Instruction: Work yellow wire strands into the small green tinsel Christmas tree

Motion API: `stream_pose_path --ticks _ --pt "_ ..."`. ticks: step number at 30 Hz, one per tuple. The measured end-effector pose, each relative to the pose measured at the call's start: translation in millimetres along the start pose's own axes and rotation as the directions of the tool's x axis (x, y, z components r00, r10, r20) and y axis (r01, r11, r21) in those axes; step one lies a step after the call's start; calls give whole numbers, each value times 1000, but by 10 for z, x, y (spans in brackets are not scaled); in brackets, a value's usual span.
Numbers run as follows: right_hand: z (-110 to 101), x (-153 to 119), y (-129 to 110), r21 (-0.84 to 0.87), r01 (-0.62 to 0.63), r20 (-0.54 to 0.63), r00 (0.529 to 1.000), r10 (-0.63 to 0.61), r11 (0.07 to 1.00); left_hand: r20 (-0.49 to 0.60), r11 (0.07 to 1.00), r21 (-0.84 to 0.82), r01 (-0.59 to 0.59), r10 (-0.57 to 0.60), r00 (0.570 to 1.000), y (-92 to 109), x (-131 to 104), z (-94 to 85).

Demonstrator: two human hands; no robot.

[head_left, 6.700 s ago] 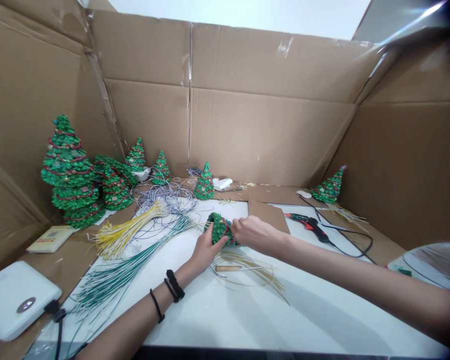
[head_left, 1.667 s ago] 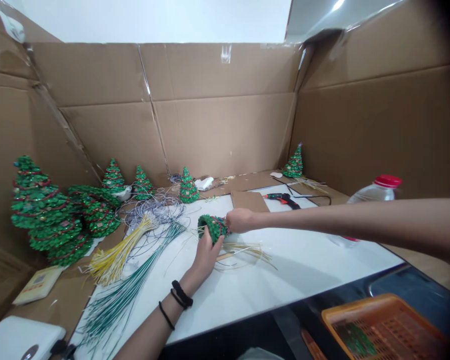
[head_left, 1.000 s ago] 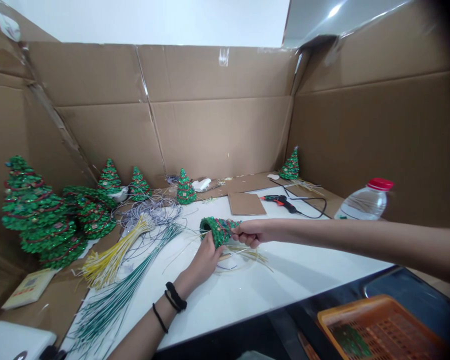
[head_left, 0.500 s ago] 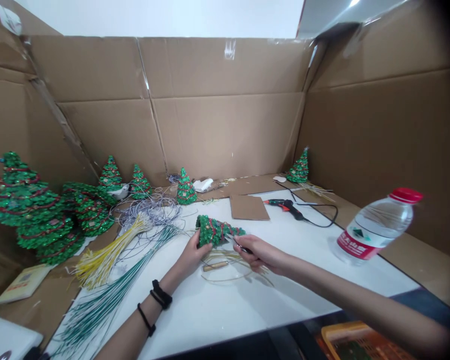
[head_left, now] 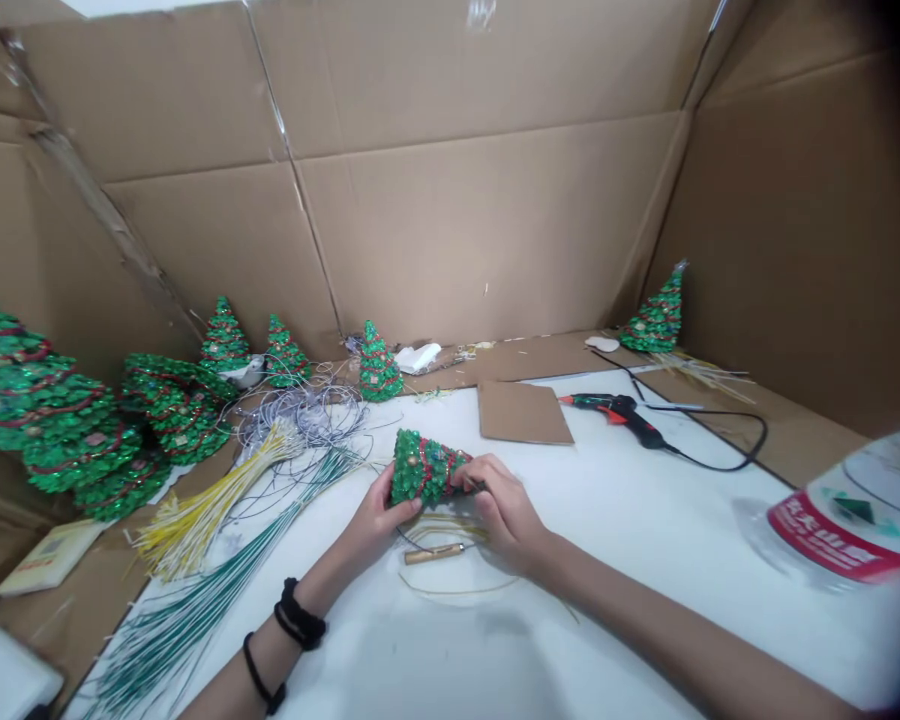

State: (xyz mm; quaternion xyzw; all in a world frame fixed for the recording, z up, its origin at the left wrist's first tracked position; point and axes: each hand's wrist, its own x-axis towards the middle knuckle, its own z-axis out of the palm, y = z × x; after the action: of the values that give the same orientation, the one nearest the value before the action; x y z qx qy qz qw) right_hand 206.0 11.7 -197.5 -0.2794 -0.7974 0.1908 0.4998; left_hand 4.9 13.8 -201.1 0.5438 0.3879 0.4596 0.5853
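Note:
A small green tree (head_left: 422,466) with red garland lies on its side above the white table top (head_left: 615,540). Its wide base is gripped by my left hand (head_left: 379,515), thumb toward me. My right hand (head_left: 506,505) is closed around the narrow tip, which its fingers cover; a small dark item shows under the fingertips, too hidden to name. Just below the tree lie a wooden-handled tool (head_left: 433,554) and some thin yellowish strands (head_left: 465,590).
Bundles of yellow (head_left: 210,500) and green wires (head_left: 217,590) lie left, near tangled silvery wire (head_left: 300,410). A cardboard square (head_left: 523,412), glue gun (head_left: 619,415) and bottle (head_left: 847,530) are right. Several trees stand along the cardboard walls.
The view has tilted down and shifted. My right hand has moved up onto the tree's tip, and the metal tool seen there before is now mostly hidden.

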Motion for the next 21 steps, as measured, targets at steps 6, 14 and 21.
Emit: stream_pose_path --ticks 6,14,21 --pt "-24 9 -89 -31 20 29 999 -19 999 -15 1000 10 -1 1 1000 -22 -8 16" --pt "19 35 -143 -20 7 83 997 -5 1000 -14 997 63 -39 40 999 -12 -3 22" --pt "-47 86 -142 122 -212 -57 974 220 970 -26 999 33 -27 28 999 -26 -1 18"
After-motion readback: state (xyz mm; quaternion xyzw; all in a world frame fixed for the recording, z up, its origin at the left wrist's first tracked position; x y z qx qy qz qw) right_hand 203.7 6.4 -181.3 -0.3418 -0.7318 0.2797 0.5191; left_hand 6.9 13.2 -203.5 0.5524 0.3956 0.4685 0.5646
